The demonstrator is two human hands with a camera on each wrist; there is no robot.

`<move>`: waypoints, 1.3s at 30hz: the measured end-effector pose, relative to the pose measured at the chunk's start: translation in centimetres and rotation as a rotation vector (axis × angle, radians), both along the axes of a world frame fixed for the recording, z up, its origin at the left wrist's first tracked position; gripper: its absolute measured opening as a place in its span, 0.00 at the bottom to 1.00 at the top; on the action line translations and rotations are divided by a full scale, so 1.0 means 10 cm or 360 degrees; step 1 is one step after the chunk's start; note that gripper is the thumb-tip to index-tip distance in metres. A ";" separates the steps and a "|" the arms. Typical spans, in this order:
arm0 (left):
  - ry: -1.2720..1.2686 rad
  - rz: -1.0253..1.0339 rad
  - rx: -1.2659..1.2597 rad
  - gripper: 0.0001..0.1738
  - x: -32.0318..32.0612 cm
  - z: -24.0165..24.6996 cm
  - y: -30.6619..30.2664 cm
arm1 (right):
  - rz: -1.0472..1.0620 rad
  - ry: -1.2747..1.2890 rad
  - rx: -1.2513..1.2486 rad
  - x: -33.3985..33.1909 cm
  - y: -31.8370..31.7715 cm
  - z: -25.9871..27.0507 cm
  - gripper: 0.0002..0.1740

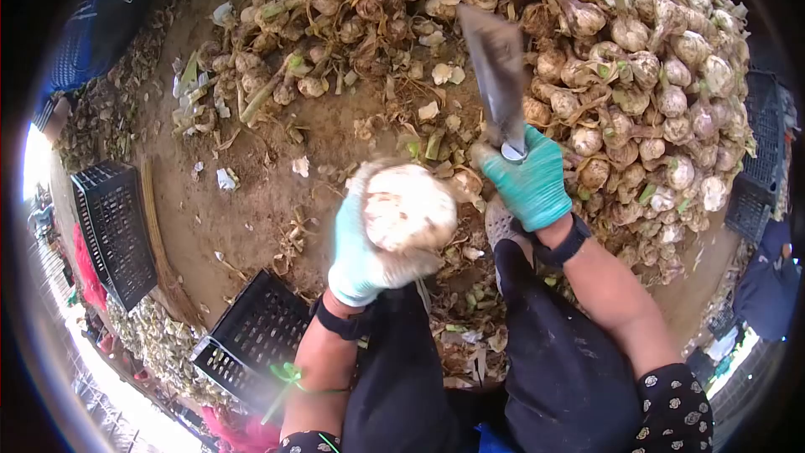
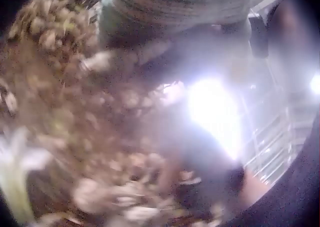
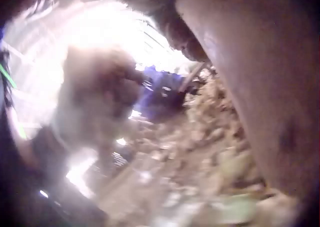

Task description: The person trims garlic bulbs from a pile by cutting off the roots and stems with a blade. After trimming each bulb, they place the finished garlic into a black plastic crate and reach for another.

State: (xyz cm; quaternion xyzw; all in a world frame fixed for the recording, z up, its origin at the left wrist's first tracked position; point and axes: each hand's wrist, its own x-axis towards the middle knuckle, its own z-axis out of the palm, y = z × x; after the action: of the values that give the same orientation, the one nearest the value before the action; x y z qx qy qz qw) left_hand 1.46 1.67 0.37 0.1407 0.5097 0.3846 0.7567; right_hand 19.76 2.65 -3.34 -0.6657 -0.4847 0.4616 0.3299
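My left hand (image 1: 356, 239), in a pale green glove, grips a large whitish garlic bulb (image 1: 411, 208) raised above the ground. Its fingers curl around the bulb's left side and underside. In a green glove, my right hand (image 1: 530, 176) is wrapped around the handle of a broad-bladed knife (image 1: 496, 71). The blade points up and away from me, apart from the bulb. Part of the left glove (image 2: 175, 9) shows blurred at the top of the left wrist view. Both wrist views are smeared by motion and glare.
A big heap of garlic bulbs (image 1: 637, 101) rises at the right, with more stalked garlic (image 1: 327, 0) at the far side. Black plastic crates (image 1: 113, 231) stand at the left, beside a straw broom (image 1: 159, 243). Peelings litter the dirt floor (image 1: 251, 168). A shoe (image 1: 506, 222) is near the heap.
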 end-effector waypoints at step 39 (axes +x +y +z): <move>0.1778 -0.0135 0.1146 0.26 -0.72 -0.32 1.52 | -0.0195 0.0253 -0.0413 0.23 0.28 -0.27 0.12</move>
State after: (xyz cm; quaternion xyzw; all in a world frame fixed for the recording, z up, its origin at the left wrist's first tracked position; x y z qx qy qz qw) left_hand -5.71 16.84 -2.85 0.5828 0.6589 0.3700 0.2990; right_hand 22.05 5.42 -6.05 -0.6925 -0.3518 0.5505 0.3060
